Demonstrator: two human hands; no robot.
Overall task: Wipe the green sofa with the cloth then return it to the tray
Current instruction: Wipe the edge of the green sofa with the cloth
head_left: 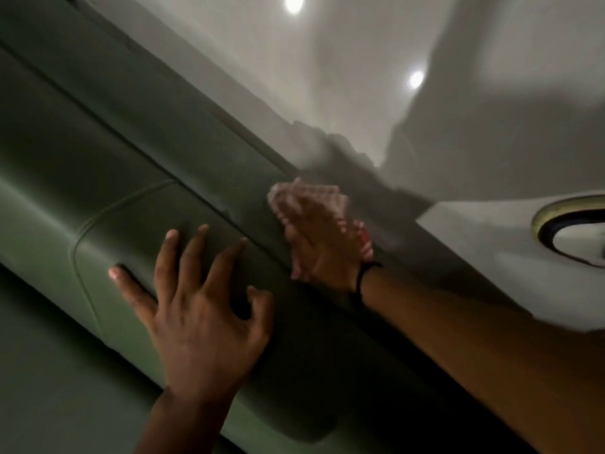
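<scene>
The green sofa [98, 178] fills the left half of the head view, its padded back running diagonally from upper left to lower right. My left hand [199, 306] rests on a sofa cushion with fingers spread and holds nothing. My right hand [322, 244] lies flat on a pink and white checked cloth [330, 199] and presses it against the sofa's top edge. That hand and the cloth are blurred. A dark band circles my right wrist. No tray is in view.
A glossy pale wall [360, 93] rises behind the sofa, with two bright light reflections and my shadow on it. At the right edge sits a white surface with a round dark-rimmed object [566, 224].
</scene>
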